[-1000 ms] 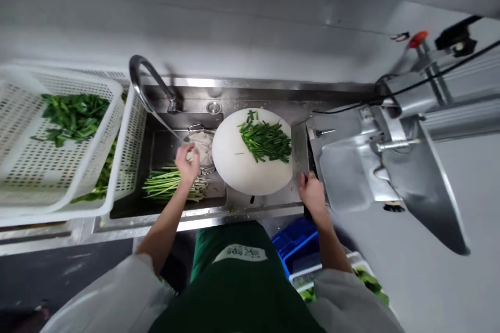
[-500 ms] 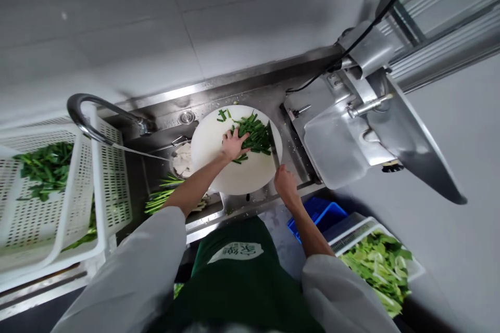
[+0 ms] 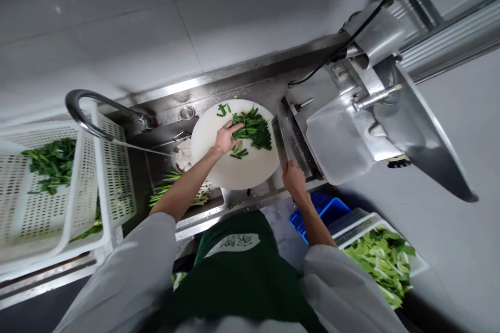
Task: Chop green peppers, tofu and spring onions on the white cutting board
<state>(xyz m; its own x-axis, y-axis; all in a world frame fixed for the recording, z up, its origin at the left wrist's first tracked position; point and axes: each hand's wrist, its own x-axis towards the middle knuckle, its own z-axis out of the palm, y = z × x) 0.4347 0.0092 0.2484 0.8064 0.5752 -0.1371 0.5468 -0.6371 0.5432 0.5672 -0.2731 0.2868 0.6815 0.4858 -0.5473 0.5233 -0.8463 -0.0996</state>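
A round white cutting board (image 3: 219,166) lies over the metal sink. Cut green stalks (image 3: 255,129) are heaped on its upper right part, with a few loose pieces near the top and below the heap. My left hand (image 3: 226,138) rests at the left edge of the heap, fingers apart and touching the greens. My right hand (image 3: 294,177) is closed round the handle of a knife (image 3: 279,138), whose blade stands at the board's right edge, a little apart from the greens.
A curved faucet (image 3: 84,117) runs water into a bowl of white pieces (image 3: 183,155). Uncut stalks (image 3: 166,187) lie below it. White baskets (image 3: 117,177) stand left, a metal slicer (image 3: 339,140) right, a blue crate (image 3: 320,213) and leafy greens (image 3: 383,260) lower right.
My right hand has moved the knife rightward, away from the greens to the board's edge. My left hand has shifted left, off the top of the heap. The view has shifted slightly.
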